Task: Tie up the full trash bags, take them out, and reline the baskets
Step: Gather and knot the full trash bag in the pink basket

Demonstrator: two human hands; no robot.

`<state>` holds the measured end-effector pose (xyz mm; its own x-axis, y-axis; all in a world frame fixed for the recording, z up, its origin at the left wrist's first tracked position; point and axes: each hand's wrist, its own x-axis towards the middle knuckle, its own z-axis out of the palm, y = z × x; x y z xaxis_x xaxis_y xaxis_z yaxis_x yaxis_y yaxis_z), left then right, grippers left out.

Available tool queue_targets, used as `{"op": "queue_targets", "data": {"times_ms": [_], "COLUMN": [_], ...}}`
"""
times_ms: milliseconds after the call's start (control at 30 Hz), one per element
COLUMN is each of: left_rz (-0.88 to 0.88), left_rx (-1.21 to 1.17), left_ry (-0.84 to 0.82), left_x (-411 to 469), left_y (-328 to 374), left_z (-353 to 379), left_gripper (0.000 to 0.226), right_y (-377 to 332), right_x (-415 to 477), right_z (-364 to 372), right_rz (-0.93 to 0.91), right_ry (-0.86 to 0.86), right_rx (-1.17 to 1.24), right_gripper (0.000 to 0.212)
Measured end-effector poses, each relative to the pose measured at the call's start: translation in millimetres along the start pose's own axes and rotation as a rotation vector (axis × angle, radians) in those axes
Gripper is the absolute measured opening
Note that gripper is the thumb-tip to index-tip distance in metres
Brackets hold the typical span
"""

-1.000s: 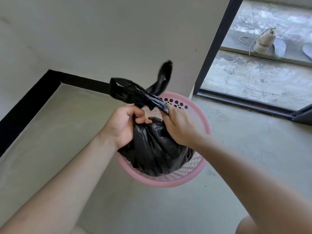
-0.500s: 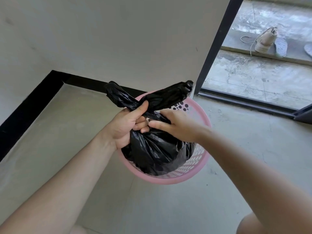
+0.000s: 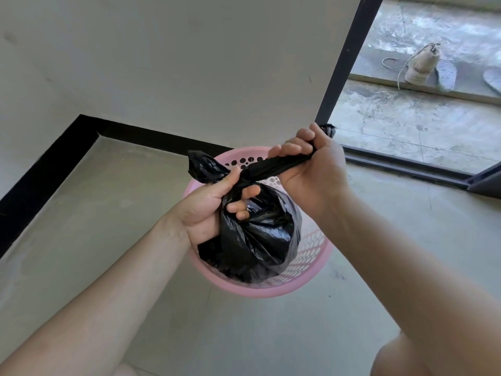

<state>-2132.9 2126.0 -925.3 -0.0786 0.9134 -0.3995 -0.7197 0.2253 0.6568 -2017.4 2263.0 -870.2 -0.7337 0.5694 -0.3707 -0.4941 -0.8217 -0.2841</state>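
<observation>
Right hand clamps 1 trash bag tail, stretched taut toward upper right; left hand grips the other at center.

— Where could a hand get in around the basket?
— From the near side and the left: bare floor there, nothing standing on it.
— And the far side?
— The wall rises close behind the rim, with black skirting along its foot. At far right the dark door post stands near, and the door track crosses the floor.
— From above?
— Blocked. The trash bag fills the basket's mouth, and the left hand and right hand grip its twisted ends over it.
</observation>
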Motion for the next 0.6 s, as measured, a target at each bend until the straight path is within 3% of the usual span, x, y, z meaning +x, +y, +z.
{"op": "queue_targets", "data": {"times_ms": [167, 400, 600], "left_rz": [0.141, 0.072, 0.133], "left_rx": [-0.11, -0.117, -0.284], "left_ry": [-0.062, -0.06, -0.34], "left_x": [-0.5, 0.3, -7.8], "left_y": [4.4, -1.8, 6.9], "left_z": [0.9, 8.5, 10.0], "left_gripper": [0.033, 0.03, 0.037], "right_y": [-4.5, -14.7, -20.5], "right_x": [-7.0, -18.2, -18.7], "right_z": [4.0, 11.4, 6.0], "right_rz": [0.019, -0.006, 0.033], "right_ry": [-0.007, -0.086, -0.108], "right_rx": [0.038, -0.063, -0.048], "right_gripper": [0.05, 0.047, 0.046]}}
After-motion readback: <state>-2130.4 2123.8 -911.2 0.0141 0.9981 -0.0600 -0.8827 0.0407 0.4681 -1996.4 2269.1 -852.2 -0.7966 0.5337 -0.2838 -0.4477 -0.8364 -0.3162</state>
